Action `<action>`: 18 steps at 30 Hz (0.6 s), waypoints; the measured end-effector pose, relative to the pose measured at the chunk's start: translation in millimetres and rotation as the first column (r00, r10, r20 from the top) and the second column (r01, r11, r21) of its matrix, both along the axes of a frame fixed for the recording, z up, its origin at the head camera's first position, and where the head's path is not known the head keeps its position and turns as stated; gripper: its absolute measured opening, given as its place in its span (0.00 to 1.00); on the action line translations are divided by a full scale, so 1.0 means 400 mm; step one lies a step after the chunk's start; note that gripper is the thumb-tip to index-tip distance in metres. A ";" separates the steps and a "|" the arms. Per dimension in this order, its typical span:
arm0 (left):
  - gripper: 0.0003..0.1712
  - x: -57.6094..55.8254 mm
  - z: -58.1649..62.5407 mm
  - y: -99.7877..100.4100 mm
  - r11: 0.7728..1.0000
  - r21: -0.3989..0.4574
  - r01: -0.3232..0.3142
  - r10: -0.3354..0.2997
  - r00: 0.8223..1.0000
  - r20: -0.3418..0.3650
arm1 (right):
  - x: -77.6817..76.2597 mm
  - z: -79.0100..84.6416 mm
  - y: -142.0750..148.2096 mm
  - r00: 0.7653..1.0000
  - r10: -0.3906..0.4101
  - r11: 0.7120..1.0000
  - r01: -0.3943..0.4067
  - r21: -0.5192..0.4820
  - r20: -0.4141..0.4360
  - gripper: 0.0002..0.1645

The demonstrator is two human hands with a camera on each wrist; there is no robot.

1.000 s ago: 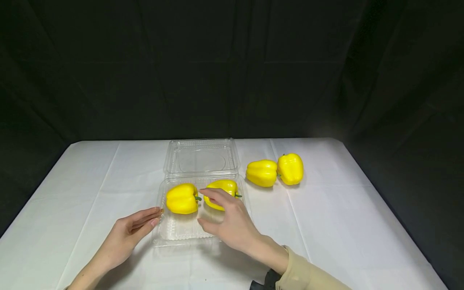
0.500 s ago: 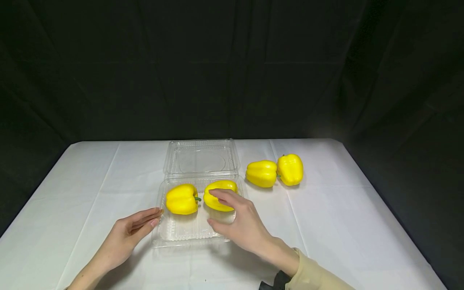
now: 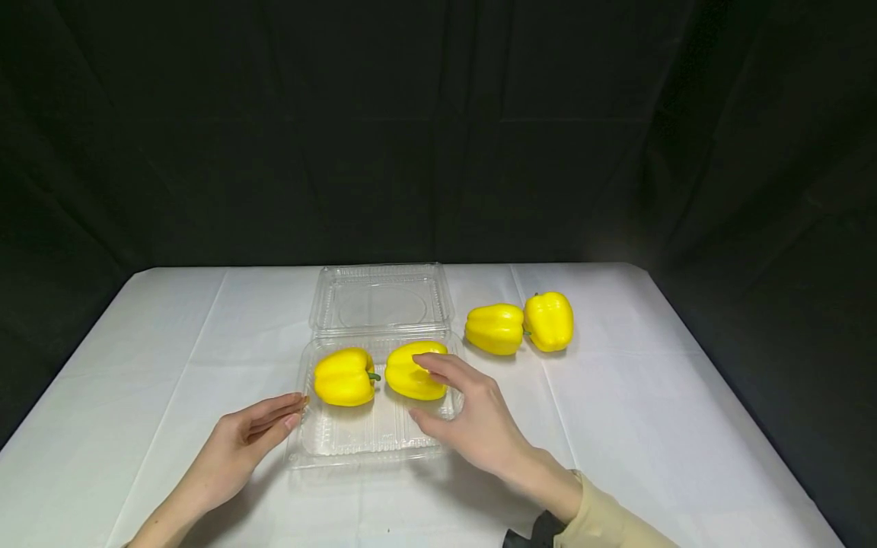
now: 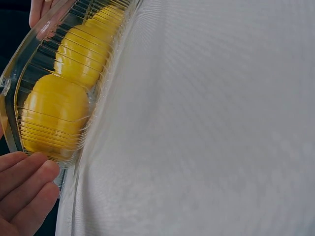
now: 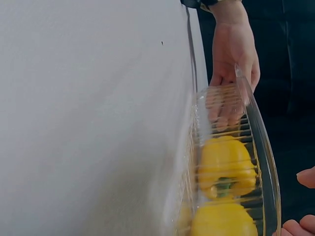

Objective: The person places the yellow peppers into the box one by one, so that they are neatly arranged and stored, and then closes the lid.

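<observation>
A clear hinged plastic container (image 3: 349, 460) lies with its lid (image 3: 380, 304) folded back. Two yellow bell peppers rest in its base: the left bell pepper (image 3: 344, 377) has its green stem pointing right, and the right bell pepper (image 3: 408, 373) is partly covered by my right hand (image 3: 473, 415). That hand hovers at the right side, thumb and fingers apart, holding nothing. My left hand (image 3: 236, 449) pinches the container's left rim, its fingers (image 4: 37, 182) flat under the edge in the left wrist view. Through the ribbed wall, the right wrist view shows a pepper (image 5: 226, 164).
Two more yellow bell peppers lie right of the container: one on its side (image 3: 495, 329), the other (image 3: 549, 321) touching its stem end. A white cloth (image 3: 651, 426) covers the table. Black curtain (image 3: 438, 137) hangs behind and on both sides.
My right hand has drawn back to the right across the right pepper, uncovering more of its left side and now covering its stem. The left hand and container have stayed still.
</observation>
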State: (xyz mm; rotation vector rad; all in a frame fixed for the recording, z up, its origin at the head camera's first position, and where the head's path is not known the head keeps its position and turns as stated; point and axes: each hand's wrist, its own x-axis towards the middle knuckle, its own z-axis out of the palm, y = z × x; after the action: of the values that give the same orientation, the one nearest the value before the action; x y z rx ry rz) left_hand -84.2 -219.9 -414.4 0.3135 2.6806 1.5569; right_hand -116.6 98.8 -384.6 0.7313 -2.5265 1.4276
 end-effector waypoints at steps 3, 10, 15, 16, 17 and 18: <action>0.23 0.000 0.001 0.001 1.000 0.001 0.003 -0.003 1.000 0.001 | -0.001 0.000 0.010 1.000 -0.003 1.000 0.003 -0.011 0.011 0.36; 0.23 0.000 0.001 0.001 1.000 0.005 0.003 -0.003 1.000 0.000 | -0.004 -0.003 0.038 1.000 -0.025 1.000 0.025 -0.009 -0.008 0.36; 0.23 0.000 0.001 0.000 1.000 0.005 -0.001 0.001 1.000 -0.001 | -0.010 -0.005 0.055 1.000 -0.028 1.000 0.028 -0.013 -0.010 0.37; 0.23 0.000 0.000 0.000 1.000 0.006 -0.002 0.002 1.000 -0.002 | -0.012 -0.005 0.059 1.000 -0.029 0.999 0.029 -0.013 -0.011 0.37; 0.23 -0.001 -0.001 0.000 1.000 0.006 -0.003 0.003 1.000 -0.002 | -0.013 -0.004 0.063 0.999 -0.030 0.999 0.030 -0.012 -0.012 0.37; 0.23 -0.001 -0.002 0.000 1.000 0.007 -0.002 0.002 1.000 -0.004 | -0.015 -0.003 0.067 0.999 -0.031 0.999 0.031 -0.009 -0.013 0.37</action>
State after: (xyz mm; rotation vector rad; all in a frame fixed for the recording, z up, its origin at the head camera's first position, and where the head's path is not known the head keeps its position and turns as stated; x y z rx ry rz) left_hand -84.6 -219.8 -415.0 0.3141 2.6799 1.5681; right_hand -122.6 125.5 -385.8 0.6953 -2.5089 1.4185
